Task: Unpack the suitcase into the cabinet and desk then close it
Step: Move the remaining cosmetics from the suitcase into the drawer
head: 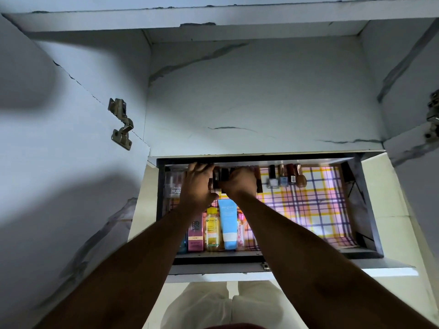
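Suitcase is not in view; its cosmetics lie in the open drawer (361,210). Both hands work at the far edge: left hand (197,184) and right hand (240,182) curl around small dark lipsticks (219,179). A careless push may topple the nail polish bottles (285,178) nearby.

Both bare forearms reach forward side by side, the left hand (196,184) with fingers spread and bent, the right hand (240,181) curled knuckles-up.
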